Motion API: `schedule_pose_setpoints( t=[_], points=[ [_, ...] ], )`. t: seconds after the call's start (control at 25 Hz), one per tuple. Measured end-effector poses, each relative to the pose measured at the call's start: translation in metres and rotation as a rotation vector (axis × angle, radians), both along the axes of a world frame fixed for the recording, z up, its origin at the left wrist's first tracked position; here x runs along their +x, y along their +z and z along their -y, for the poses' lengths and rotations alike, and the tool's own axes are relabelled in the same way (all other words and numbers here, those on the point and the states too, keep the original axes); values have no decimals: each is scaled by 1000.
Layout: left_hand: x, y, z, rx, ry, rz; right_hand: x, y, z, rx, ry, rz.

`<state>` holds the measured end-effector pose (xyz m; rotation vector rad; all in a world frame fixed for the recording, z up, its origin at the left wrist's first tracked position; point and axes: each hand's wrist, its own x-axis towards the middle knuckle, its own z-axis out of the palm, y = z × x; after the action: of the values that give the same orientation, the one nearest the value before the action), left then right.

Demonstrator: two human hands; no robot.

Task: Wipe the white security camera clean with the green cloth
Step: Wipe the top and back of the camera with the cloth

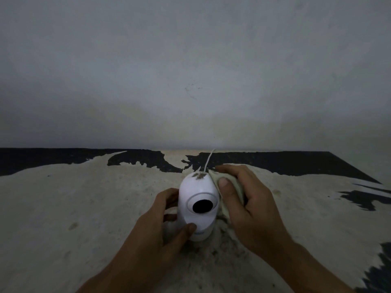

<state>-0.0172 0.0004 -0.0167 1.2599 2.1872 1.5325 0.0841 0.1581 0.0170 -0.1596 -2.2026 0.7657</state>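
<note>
The white security camera [196, 199] stands upright on a worn tabletop, its black lens facing me. A patch of dark dirt [198, 176] sits on its top. My left hand [160, 220] grips the camera's left side and base, thumb across the front. My right hand [243, 199] holds a pale greenish cloth [220, 182] bunched under the fingers and presses it against the camera's right side. Most of the cloth is hidden by that hand.
A thin white cable [208, 159] runs from the camera's back toward the grey wall [190, 70]. The table surface [84, 208] is pale with peeling black patches [285, 161] along the far edge and right side.
</note>
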Motion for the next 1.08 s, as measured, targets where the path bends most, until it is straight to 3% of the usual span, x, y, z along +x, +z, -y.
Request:
schedule_pose_setpoints(
  t=[0.12,0.28,0.44,0.6,0.72,0.88,1.08],
  points=[
    [0,-1,-1,13,-7,-4,-1,-4,2,116,5,-76],
    [-1,-3,0,31,-15,1,0,-9,-4,56,-58,-96],
    [-2,-5,-2,34,-17,-8,0,-7,13,379,-45,-188],
    [-3,-8,-3,47,-5,-17,-1,-9,15,720,-112,-121],
    [-3,-8,-2,67,-20,-38,2,-9,1,648,-157,-72],
    [-2,-5,0,76,-38,-67,1,-15,-11,346,-146,-48],
    [-2,-5,-1,91,-39,-67,0,-19,-5,416,-36,-136]
  ],
)
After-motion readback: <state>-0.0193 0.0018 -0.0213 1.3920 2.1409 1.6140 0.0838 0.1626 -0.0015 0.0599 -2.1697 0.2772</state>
